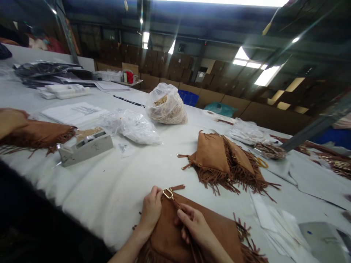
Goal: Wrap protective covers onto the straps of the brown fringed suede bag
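A brown fringed bag [216,219] lies on the white-covered table right in front of me. My left hand [151,209] is closed at its upper left corner, fingers pressed beside a gold-coloured clasp [168,193]. A thin brown leather strap [176,204] runs from the clasp into my right hand [195,223], which pinches it between thumb and fingers above the bag. The strap's lower part trails down over the bag under my right hand. My left fingertips are partly hidden behind the clasp.
More fringed bags [212,151] are piled beyond my hands. A grey tape dispenser [86,148] and clear plastic bags [137,128] lie to the left. Another person's hand [12,122] rests on a brown bag at far left. A slanted metal post [315,126] stands at right.
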{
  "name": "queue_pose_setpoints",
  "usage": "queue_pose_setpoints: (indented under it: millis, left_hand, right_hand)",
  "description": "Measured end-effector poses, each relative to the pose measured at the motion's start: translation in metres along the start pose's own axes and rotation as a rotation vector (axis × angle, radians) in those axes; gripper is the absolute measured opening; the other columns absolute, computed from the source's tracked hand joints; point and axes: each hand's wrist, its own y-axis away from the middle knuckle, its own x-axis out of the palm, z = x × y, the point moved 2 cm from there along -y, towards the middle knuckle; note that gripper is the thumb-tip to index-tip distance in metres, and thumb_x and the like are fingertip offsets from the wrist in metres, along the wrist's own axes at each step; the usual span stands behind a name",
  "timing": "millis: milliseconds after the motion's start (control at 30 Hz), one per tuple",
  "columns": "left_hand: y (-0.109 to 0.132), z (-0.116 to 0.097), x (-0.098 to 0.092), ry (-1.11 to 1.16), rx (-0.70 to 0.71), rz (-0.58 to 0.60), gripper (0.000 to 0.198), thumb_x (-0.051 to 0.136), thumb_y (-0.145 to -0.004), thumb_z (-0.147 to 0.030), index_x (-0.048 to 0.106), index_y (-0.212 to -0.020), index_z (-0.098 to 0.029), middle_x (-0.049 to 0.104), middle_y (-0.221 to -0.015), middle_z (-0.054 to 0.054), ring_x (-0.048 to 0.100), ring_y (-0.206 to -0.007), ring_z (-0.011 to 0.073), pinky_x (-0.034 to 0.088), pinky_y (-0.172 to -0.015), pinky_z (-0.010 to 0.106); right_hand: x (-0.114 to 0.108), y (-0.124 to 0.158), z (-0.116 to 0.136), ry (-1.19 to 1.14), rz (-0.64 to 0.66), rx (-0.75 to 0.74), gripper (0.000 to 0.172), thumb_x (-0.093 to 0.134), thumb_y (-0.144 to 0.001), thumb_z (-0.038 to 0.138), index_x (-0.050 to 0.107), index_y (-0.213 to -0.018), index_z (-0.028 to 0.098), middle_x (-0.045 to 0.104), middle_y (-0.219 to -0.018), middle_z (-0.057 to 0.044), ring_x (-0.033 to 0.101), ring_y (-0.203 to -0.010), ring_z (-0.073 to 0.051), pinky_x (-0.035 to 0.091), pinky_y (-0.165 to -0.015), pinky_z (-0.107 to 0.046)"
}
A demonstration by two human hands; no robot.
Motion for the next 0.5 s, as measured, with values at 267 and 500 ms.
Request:
queue_pose_setpoints:
  millis: [267, 500]
  left_hand:
    - [0.008, -0.007, -0.010, -0.104, 0.183, -0.017, 0.023, 0.040, -0.088, -0.035, 0.057, -0.091, -0.019, 0.067, -0.092, 0.008, 0.062, -0.086, 0.0221, 0.047, -0.078, 0.036]
    - [0.071, -0.041, 0.023, -0.355, 1.270, 0.288, 0.055, 0.049, -0.086, -0.040, 0.035, -0.135, -0.021, 0.060, -0.120, 0.008, 0.054, -0.108, 0.0215, 0.042, -0.095, 0.034]
  right_hand:
    - [-0.017, 0.073, -0.028, -0.214, -0.124, 0.115, 0.039, 0.061, -0.072, 0.053, 0.052, -0.067, 0.015, 0.054, -0.051, 0.004, 0.040, -0.034, -0.003, 0.026, -0.034, -0.014]
    - [-0.015, 0.094, -0.007, 0.032, -0.210, -0.006, 0.031, 0.053, -0.076, 0.035, 0.055, -0.053, 0.014, 0.046, -0.040, 0.006, 0.035, -0.033, -0.004, 0.023, -0.035, -0.017]
